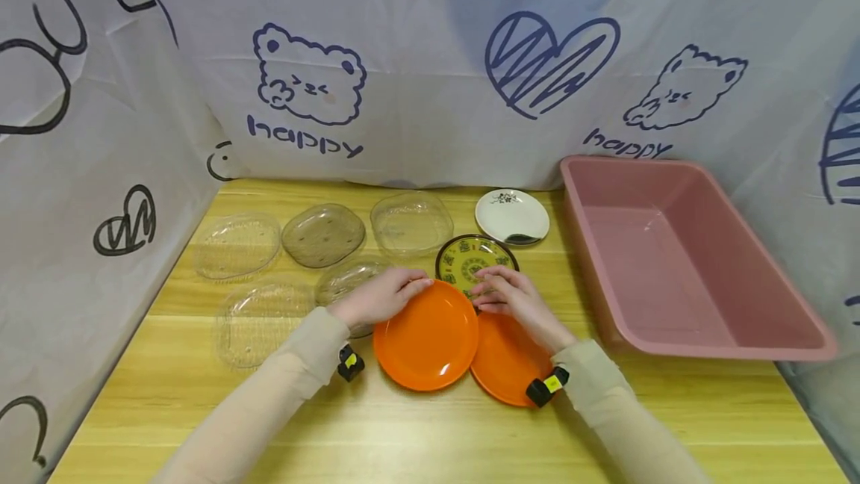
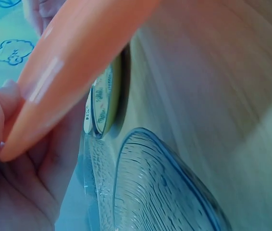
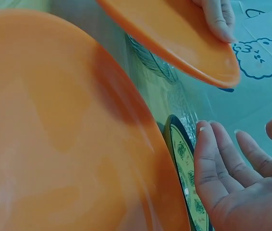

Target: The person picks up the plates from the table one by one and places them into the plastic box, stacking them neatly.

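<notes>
My left hand (image 1: pixel 390 297) pinches the rim of a round orange plate (image 1: pixel 426 338), thumb on its upper face and fingers beneath. The left wrist view shows this held plate (image 2: pixel 73 62) tilted and raised over the wooden table. A second orange plate (image 1: pixel 507 364) lies to its right, partly covered by it and by my right wrist. Above that plate's far edge is my right hand (image 1: pixel 513 297), fingers loosely bent and thumb apart, with nothing between them in the right wrist view. Just beyond its fingertips sits a yellow patterned plate (image 1: pixel 463 260) with a dark rim.
A white plate (image 1: pixel 513 211) with a dark floral print stands at the back. Several clear dishes, such as a ribbed one (image 1: pixel 251 323), and smoky brown dishes, such as an oval one (image 1: pixel 324 234), spread over the left. A deep pink basin (image 1: pixel 594 267) takes up the right side.
</notes>
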The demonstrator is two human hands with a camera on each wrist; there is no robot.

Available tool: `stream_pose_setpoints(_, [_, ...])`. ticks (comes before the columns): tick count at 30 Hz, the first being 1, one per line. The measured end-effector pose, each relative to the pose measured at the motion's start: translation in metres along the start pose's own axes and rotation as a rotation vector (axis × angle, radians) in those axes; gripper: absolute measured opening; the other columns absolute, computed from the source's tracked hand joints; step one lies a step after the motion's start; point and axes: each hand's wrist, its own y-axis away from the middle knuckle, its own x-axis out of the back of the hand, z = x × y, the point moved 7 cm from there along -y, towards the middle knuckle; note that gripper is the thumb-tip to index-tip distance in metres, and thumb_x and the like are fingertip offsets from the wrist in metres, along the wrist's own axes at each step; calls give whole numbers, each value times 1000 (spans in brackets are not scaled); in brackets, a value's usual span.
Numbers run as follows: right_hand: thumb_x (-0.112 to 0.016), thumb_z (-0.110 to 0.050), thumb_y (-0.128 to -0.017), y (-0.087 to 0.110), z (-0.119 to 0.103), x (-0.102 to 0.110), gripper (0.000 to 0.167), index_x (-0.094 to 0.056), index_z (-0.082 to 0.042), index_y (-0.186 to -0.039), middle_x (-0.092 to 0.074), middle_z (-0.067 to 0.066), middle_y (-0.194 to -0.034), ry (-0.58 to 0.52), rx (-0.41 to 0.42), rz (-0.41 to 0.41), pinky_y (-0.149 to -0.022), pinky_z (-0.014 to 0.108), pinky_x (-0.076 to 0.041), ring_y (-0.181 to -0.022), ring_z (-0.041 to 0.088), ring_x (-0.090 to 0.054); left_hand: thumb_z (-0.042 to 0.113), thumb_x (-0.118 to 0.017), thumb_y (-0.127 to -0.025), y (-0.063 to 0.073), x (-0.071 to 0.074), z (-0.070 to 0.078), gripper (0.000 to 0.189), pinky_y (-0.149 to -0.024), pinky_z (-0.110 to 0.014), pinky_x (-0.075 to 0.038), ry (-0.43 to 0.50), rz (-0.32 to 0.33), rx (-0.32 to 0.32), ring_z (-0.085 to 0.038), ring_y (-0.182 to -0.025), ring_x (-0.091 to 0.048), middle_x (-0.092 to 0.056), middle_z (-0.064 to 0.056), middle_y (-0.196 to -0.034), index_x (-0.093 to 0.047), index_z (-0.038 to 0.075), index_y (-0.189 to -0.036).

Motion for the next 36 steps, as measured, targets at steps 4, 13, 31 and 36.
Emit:
stream_pose_setpoints(4, [-40,-21,-109,0,1,-1,43,-46,11,-137,-68,12,-111,-26,-2,22,-83,23,-61,-88,9,-69,28,-41,-110,1,7,-1,31,-66,-28,-46,26,80,14,-12,-65,-48,-56,0,-76,-67,12,-103])
stream_pose_setpoints(13, [-35,-26,-110,2,4,-4,42,-50,6,-133,-67,-9,-91,-139,-9,71,-74,19,-58,-81,6,-66,29,-39,-111,3,17,-4,35,-69,-29,-48,157,216,40,-15,-70,-52,-60,-7,-84,-68,9,-113])
stream_pose_setpoints(31, [-28,-33,-111,5,5,-20,35,-59,-18,-110,-64,-7,-84,-363,18,186,-61,19,-52,-70,6,-57,36,-37,-110,5,19,-12,43,-57,-28,-52,437,486,136,-15,-60,-56,-57,-7,-76,-66,5,-111])
stream_pose_setpoints(36, [-30,-38,-110,7,5,-21,42,-56,-12,-131,-68,-10,-100,-404,29,230,-74,21,-57,-85,4,-65,32,-39,-110,4,17,-11,40,-58,-27,-50,473,560,146,-15,-62,-55,-56,-6,-76,-66,2,-105])
